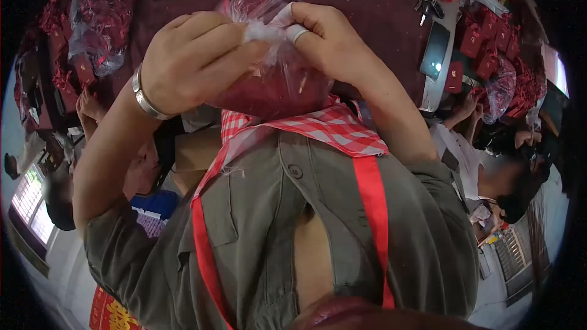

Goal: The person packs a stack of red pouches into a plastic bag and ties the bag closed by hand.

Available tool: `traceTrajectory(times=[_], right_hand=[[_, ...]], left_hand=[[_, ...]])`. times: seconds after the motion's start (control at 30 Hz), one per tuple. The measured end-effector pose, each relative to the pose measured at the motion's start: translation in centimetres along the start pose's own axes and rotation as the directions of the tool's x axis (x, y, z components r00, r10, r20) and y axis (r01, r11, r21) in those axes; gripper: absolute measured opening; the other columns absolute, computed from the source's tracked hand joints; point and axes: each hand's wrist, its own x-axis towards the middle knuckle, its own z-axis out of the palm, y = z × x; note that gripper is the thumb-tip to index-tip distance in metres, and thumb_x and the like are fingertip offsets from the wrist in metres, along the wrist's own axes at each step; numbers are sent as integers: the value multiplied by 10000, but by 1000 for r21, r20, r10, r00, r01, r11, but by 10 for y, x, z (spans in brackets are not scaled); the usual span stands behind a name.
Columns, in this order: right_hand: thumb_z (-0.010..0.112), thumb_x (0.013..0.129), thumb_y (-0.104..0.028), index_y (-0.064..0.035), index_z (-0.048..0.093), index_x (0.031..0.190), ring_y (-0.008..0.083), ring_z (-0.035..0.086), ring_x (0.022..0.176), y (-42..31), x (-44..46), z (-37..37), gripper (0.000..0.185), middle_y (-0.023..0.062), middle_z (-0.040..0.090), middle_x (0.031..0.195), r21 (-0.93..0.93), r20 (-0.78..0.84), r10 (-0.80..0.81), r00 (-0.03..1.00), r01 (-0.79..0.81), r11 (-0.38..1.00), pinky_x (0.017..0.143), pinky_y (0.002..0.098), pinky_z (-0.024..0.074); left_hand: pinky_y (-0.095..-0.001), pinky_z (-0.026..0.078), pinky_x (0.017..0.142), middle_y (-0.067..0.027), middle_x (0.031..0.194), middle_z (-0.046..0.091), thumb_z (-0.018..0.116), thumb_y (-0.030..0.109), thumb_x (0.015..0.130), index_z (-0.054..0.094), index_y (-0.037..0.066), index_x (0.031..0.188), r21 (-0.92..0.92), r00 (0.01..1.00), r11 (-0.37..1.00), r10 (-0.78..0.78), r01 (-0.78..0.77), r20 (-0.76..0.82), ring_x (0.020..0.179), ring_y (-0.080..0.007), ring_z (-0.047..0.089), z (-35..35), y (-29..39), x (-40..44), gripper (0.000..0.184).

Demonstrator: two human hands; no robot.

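A clear plastic bag (275,88) with dark red contents stands at the table's near edge, in front of my chest. Its gathered, twisted neck is bunched between my two hands. My left hand (195,55), with a silver bracelet at the wrist, is closed on the bunched plastic from the left. From the right, my right hand (324,33) pinches the same neck between thumb and forefinger; both carry white wraps. The exact form of the twist or knot is hidden by my fingers.
Dark red cloth covers the table (367,0). A phone (435,49) and keys (427,3) lie to the right, near piled red packets (483,43). Another plastic bag (104,18) lies left. Co-workers' hands (92,107) are busy at both sides.
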Motion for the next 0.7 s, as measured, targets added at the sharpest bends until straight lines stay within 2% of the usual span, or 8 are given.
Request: traceTrajectory(times=[0.03, 0.17, 0.27, 0.33, 0.4, 0.6, 0.67, 0.7], right_hand=[[441, 853, -38, -1, 562, 966, 42, 484, 641, 0, 0, 1, 169, -12, 541, 748, 83, -4, 26, 1000, -26, 996, 552, 209, 412], [437, 849, -36, 1, 559, 970, 48, 500, 647, 9, 2, -2, 176, 0, 547, 745, 99, 11, -5, 1000, 4, 995, 557, 218, 425], [439, 845, -40, 9, 561, 967, 59, 515, 654, 7, 4, 0, 180, 6, 553, 744, 80, -10, 2, 1000, -1, 997, 565, 237, 439], [451, 829, -45, 13, 574, 959, 83, 538, 649, 12, 6, -1, 188, 46, 571, 714, -67, -18, -66, 998, 65, 996, 576, 263, 452], [467, 815, -52, 10, 581, 960, 126, 566, 649, 7, 8, -3, 194, 84, 587, 715, -183, 17, -96, 995, 97, 978, 591, 287, 461], [512, 770, -90, -15, 600, 975, 305, 621, 733, 5, 16, 9, 235, 179, 621, 768, -441, 63, -193, 979, 201, 875, 675, 387, 478], [515, 764, -96, -20, 604, 975, 333, 619, 758, 5, 18, 12, 242, 180, 627, 784, -436, 75, -207, 975, 219, 873, 696, 405, 477], [512, 762, -98, -19, 607, 967, 333, 620, 767, 5, 19, 13, 239, 181, 630, 793, -448, 81, -194, 978, 210, 869, 706, 406, 477]], left_hand=[[-276, 450, 516, -14, 746, 520, 685, 136, 604, 629, 58, 899, -48, 991, 998, 42, -48, -124, 638, -176, 543, 4, -3, -6, 310], [-290, 464, 526, -22, 746, 538, 695, 128, 587, 633, 51, 931, 31, 987, 999, -8, 13, -159, 640, -173, 559, 7, 0, -9, 358], [-299, 466, 536, -22, 753, 517, 677, 134, 606, 636, 58, 934, 144, 992, 982, -115, 120, -43, 657, -178, 553, -5, 6, -6, 339], [-302, 466, 542, -28, 764, 491, 659, 135, 611, 636, 70, 912, 251, 938, 917, -338, 309, 81, 684, -192, 551, -14, 11, 3, 308], [-305, 473, 556, -31, 796, 485, 629, 144, 637, 626, 74, 863, 269, 911, 897, -393, 351, 124, 726, -202, 555, -18, 16, 8, 237], [-331, 501, 587, -80, 718, 589, 586, 156, 702, 651, 78, 690, 543, 634, 790, -580, 285, 511, 689, -232, 616, -25, 26, 24, 102], [-344, 499, 572, -116, 685, 627, 562, 145, 730, 658, 84, 647, 378, 430, 878, -474, 294, 768, 697, -246, 639, -33, 16, 30, 141], [-322, 489, 533, -107, 639, 625, 535, 191, 795, 628, 35, 640, 279, 436, 871, -451, 404, 779, 646, -207, 643, -29, 5, 18, 239]])
